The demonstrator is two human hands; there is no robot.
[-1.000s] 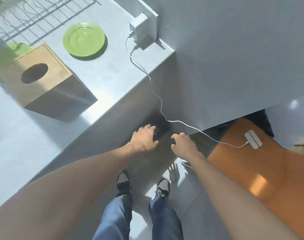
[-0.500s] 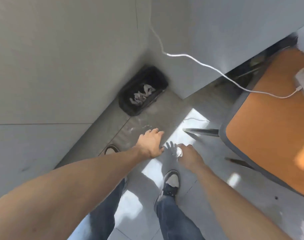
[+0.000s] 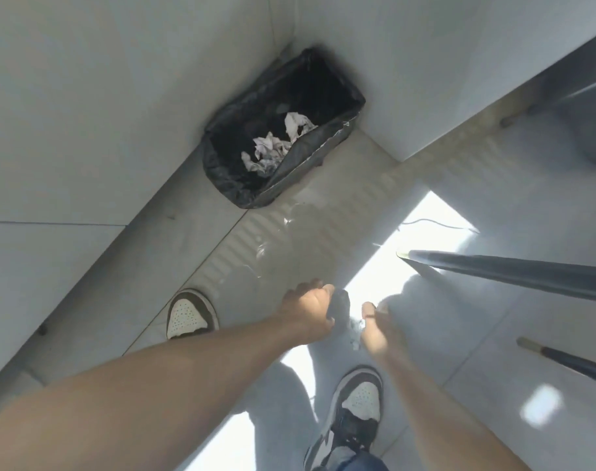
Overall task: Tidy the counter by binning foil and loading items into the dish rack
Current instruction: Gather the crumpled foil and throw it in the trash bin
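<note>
You are standing over the bin (image 3: 283,130), which sits on the floor in the corner where 2 walls meet, lined with a black bag. Crumpled pale scraps (image 3: 276,144) already lie inside it; they look like foil or paper, and you cannot tell which from here. So some binning seems done.

Your left hand (image 3: 310,311) is curled, fingers pressed together around something dark, perhaps a fold of bag or a wad; it is too blurred to name. Your right hand (image 3: 379,331) is loosely curled, and small shiny bits (image 3: 356,329) show just beside its thumb, likely foil, though whether the fingers pinch them you cannot tell. Both hands hang over the floor tiles (image 3: 493,351), near the bin but not above it, so this drop is probably not yet made.

The counter and dish rack are out of view, so nothing here shows how much loading remains; judge that part as still open. 2 dark legs (image 3: 527,270) cross the right side, their tops cut off. Glare washes out the floor between your shoes (image 3: 187,314).
</note>
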